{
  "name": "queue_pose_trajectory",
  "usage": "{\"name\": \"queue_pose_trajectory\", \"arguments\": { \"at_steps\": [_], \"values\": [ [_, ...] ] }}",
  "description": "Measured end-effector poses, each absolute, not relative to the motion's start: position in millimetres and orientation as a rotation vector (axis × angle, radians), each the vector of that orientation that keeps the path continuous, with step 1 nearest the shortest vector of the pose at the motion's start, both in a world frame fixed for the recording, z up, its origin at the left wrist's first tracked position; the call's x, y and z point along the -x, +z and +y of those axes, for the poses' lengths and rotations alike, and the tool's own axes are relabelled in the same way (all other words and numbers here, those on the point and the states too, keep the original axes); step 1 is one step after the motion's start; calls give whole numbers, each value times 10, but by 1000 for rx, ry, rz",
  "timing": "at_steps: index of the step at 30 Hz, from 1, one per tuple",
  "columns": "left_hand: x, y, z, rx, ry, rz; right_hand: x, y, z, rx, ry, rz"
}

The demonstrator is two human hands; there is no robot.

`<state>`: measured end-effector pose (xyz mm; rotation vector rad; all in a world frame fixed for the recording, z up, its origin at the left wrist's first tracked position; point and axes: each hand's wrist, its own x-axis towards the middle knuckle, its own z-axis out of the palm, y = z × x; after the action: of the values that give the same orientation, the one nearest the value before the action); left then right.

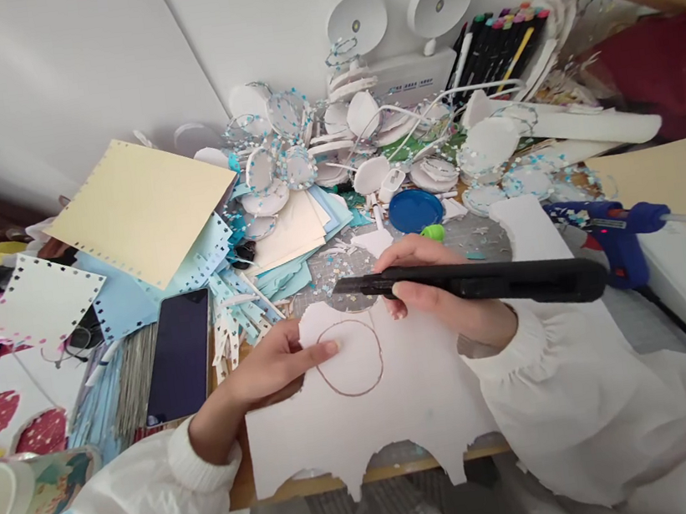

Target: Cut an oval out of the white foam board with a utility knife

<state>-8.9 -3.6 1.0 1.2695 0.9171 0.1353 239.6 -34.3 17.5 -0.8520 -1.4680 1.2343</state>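
Note:
My left hand grips the left side of a white foam board, thumb on top by a drawn circle and fingers out of sight underneath. Rounded cut-outs scallop the board's edges. A black box cutter is held in my right hand, above the board's far edge. Its blade points left and looks clear of the board. Beneath lies a grey cutting mat strewn with small paper bits.
Punched paper sheets and a phone lie at left. White foam discs with blue-trimmed wire are piled at the back, near a blue lid and markers. A blue glue gun is at right.

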Motion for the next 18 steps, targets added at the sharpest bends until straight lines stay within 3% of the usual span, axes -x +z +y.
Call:
{"name": "queue_pose_trajectory", "arguments": {
  "at_steps": [6, 18],
  "values": [
    [51, -21, -58, -1536, 218, 849, -2463, 177, -367, 854, 1102, -1752],
    [45, -31, -65, -1464, 218, 852, -2579, 28, -342, 819, 1183, -1851]
  ]
}}
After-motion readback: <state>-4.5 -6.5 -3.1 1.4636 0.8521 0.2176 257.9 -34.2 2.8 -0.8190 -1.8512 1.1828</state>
